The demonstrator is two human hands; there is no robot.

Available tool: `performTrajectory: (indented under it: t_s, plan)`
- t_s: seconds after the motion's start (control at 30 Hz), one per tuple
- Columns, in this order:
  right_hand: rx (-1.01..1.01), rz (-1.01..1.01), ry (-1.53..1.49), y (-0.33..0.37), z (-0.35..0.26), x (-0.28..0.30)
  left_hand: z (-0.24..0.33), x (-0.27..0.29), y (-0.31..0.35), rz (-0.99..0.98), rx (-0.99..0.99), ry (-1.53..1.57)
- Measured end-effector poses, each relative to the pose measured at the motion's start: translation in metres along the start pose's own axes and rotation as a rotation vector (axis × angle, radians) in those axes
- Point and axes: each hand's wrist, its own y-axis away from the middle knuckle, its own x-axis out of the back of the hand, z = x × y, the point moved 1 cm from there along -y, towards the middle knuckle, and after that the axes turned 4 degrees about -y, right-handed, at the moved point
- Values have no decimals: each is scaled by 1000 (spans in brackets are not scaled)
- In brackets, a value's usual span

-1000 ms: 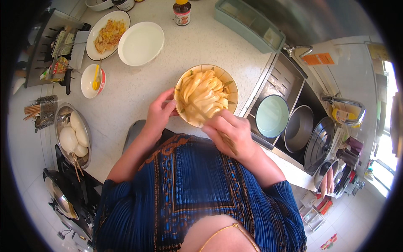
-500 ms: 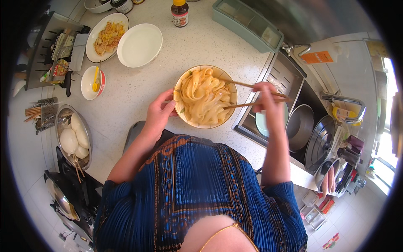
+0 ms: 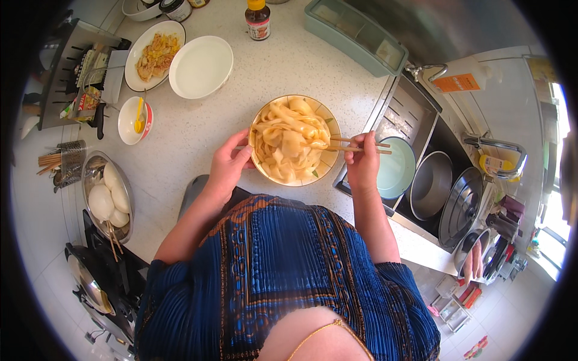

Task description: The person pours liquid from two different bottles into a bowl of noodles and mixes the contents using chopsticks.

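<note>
Wide, sauce-coated noodles (image 3: 290,141) fill a round bowl (image 3: 329,162) with a thin dark rim on the counter in front of me. My left hand (image 3: 230,162) grips the bowl's left edge, thumb near the rim. Closed around a pair of wooden chopsticks (image 3: 374,148), my right hand (image 3: 363,159) is just right of the bowl. The chopstick tips reach into the noodles at the bowl's right side and are partly hidden among them. Some green bits show at the bowl's inner wall.
Back left are an empty white bowl (image 3: 200,66), a plate of cooked egg (image 3: 130,72) and a small bowl (image 3: 126,123) with a yellow spoon. A steel bowl (image 3: 124,180) holds white rounded pieces. A sauce bottle (image 3: 257,23) stands behind. Right, the sink holds a pale green bowl (image 3: 397,168) and pans (image 3: 431,183).
My right hand has moved left and slightly down, toward the bowl. The spread chopsticks have come together, and the noodles are bunched and turned over toward the upper middle.
</note>
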Motion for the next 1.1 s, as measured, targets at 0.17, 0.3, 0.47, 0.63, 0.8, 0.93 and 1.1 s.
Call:
performTrajectory:
  t_s: [0.17, 0.3, 0.47, 0.63, 0.8, 0.93, 1.1]
  plan:
    - [-19, -33, -64, 3, 0, 5, -2, 0, 0, 18, 9, -7]
    - [-2, -90, -103, 8, -7, 1, -2, 0, -1, 13, 0, -11]
    - [9, -120, -146, 15, -15, -7, -1, 0, -1, 15, 10, 14]
    - [32, -176, -213, 17, -24, -13, 4, -1, 1, -24, 11, 10]
    - [133, -190, -66, 22, -38, -26, 2, -1, -1, -25, 9, -12]
    - [225, -110, 404, 34, -55, -40, -2, 1, 1, 3, 9, -17]
    - [499, -68, 638, 50, -112, -53, -1, 1, 1, -4, 6, -20]
